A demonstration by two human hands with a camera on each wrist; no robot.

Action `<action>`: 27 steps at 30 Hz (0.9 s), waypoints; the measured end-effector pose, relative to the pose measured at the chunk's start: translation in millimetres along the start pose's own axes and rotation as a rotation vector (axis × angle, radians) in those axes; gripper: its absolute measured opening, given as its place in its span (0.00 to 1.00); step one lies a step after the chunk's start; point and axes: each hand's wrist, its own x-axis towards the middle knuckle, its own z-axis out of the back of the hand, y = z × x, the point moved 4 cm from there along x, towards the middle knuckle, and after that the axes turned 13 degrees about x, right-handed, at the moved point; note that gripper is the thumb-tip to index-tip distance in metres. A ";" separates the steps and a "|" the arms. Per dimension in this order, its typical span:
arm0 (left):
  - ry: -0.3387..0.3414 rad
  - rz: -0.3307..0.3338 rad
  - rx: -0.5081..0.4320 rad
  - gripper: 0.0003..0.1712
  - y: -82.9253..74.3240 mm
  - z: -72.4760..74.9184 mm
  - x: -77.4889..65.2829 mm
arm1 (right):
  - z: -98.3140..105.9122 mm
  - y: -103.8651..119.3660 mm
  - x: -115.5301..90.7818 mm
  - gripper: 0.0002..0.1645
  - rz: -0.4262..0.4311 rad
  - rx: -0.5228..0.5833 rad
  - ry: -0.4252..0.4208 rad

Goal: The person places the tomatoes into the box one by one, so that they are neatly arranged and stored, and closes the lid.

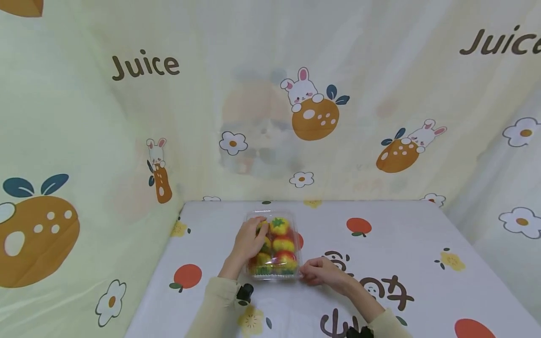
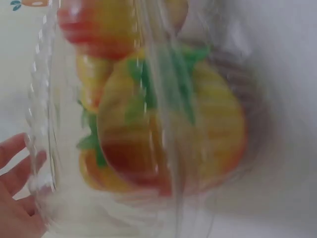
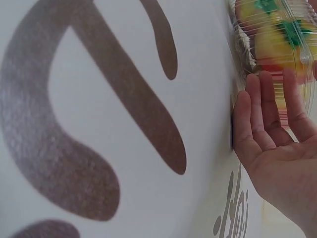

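Note:
A clear plastic clamshell box (image 1: 274, 277) lies on the table, its lid apparently down. Inside are several yellow-and-red fruits (image 1: 279, 226) with green leafy tops, seen blurred through the plastic in the left wrist view. My left hand (image 1: 249, 239) rests over the box's left side, fingers reaching across the lid; its fingers (image 2: 15, 171) show beyond the clear wall. At the near right corner, my right hand (image 1: 325, 273) touches the box. In the right wrist view its fingers (image 3: 270, 106) are loosely bent against the edge; the thumb is hidden.
A white printed cloth (image 1: 405, 253) covers the table, with red fruit prints and dark lettering. A cream curtain (image 1: 203, 117) with rabbits and flowers hangs behind and along both sides. Dark wrist camera mounts (image 1: 244, 293) sit at the cuffs.

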 end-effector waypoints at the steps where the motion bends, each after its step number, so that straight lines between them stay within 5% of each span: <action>1: 0.007 0.004 0.003 0.22 1.9 0.7 1.4 | -0.3 0.5 0.1 0.19 -0.001 0.000 0.002; 18: 0.123 -0.099 0.145 0.25 6.4 -1.7 21.9 | 2.3 4.6 5.7 0.20 0.005 -0.009 0.002; 27: 0.059 -0.153 0.172 0.24 5.4 -13.8 16.8 | 16.9 17.0 9.2 0.25 -0.004 -0.040 -0.185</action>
